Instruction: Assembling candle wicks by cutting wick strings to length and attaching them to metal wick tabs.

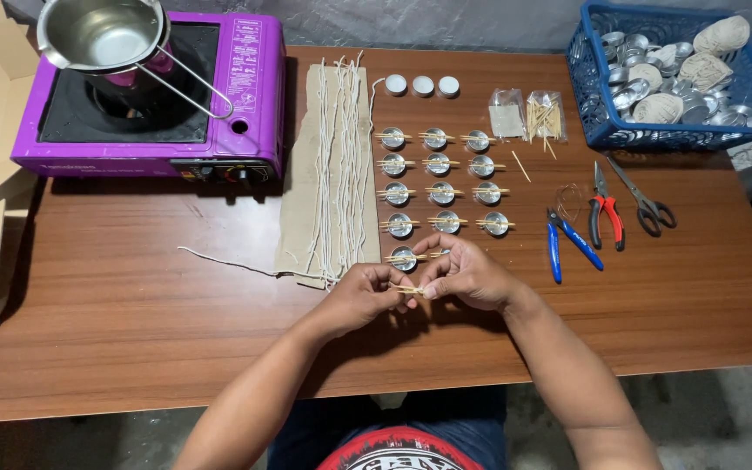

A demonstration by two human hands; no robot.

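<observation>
My left hand (pixel 363 294) and my right hand (pixel 463 271) meet over the wooden table (pixel 132 305), pinching a pair of thin wooden sticks (pixel 410 289) between their fingertips. Just beyond my fingers lie rows of small metal cups (pixel 441 193), each with sticks laid across its rim. The nearest cup (pixel 404 258) sits right by my fingertips; my right hand partly hides what lies beside it. To the left, white wicks (pixel 341 165) lie in strands on a strip of cardboard (pixel 302 200).
A purple portable stove (pixel 245 96) carrying a metal pot (pixel 102 35) stands at the back left. A blue basket (pixel 598 104) of metal cups and string balls is back right. Pliers (pixel 607 218), scissors (pixel 650 204), blue cutters (pixel 559 239), stick bags (pixel 546 115) and three white candles (pixel 422 85) lie nearby.
</observation>
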